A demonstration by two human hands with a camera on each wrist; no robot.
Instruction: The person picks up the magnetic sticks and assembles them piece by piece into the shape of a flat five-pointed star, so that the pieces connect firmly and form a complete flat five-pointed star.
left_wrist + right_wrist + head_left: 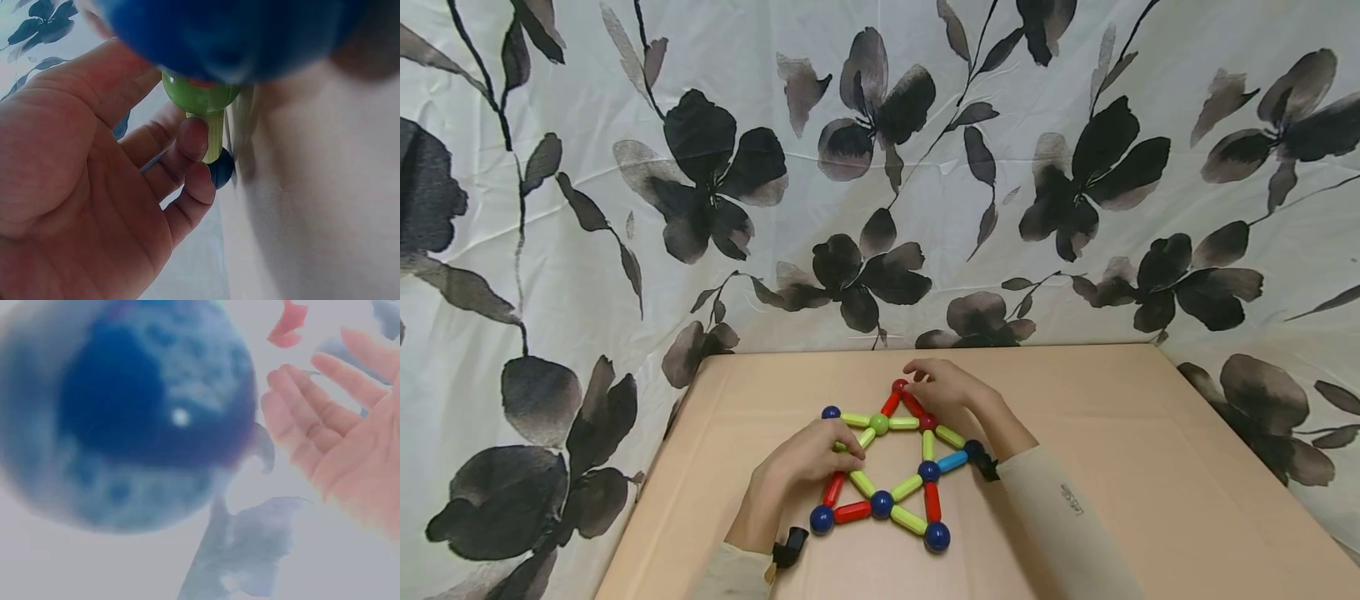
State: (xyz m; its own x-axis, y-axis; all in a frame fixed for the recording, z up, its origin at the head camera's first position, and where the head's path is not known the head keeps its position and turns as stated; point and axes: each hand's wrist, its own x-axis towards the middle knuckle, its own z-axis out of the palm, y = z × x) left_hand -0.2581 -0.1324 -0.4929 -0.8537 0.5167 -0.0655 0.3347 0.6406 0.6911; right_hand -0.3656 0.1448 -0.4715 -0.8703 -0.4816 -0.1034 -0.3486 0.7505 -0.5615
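A flat star-shaped figure of magnetic building rods and balls lies on the table. Its yellow-green rod (909, 521), red rod (853, 512) and light blue rod (952, 462) meet at balls such as the blue ball (882, 503) and green ball (878, 424). My left hand (808, 454) grips the figure's left corner, covering much of that joint. In the left wrist view its curled fingers (193, 140) lie against a yellow-green rod. My right hand (951, 387) hovers beside the top red ball (900, 386), fingers loosely extended; in the right wrist view a large blurred blue ball (131, 419) fills the left.
The figure rests on a tan tabletop (1112, 433), whose far edge meets a white cloth (970, 283) printed with dark flowers. Black straps (791, 547) circle both wrists, below light sleeves.
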